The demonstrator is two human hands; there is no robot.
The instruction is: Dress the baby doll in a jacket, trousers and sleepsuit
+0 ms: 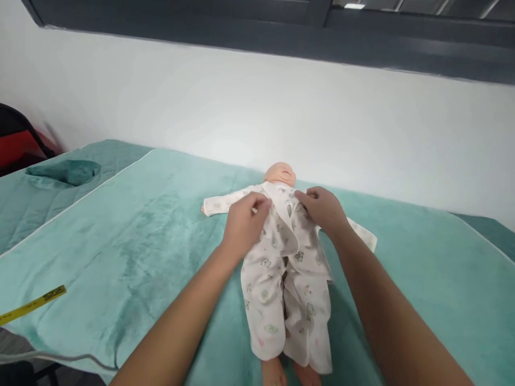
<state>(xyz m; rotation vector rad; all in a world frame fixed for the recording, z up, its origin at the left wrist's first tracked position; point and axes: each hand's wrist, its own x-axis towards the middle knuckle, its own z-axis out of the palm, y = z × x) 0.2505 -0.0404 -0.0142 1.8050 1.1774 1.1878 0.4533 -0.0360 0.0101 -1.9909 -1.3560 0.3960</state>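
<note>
Bare forearms (177, 327) reach in, left hand (246, 222) and right hand (322, 210) curled over the printed shirt (287, 236); pinching cloth or not, can't tell. Between them lies the doll (280, 173), trousers (265, 311) nearer, green blanket (169, 241) all around.

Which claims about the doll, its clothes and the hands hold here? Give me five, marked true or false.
1. The doll lies on the teal cover. True.
2. The left hand and right hand are both at the upper part of the top. True.
3. Two bare feet show below the trousers. True.
4. All the clothing is plain, without any print. False: the top and trousers both bear small printed motifs.
5. Nothing yellow is in view. False: a yellow strip shows at the picture's left.
</note>
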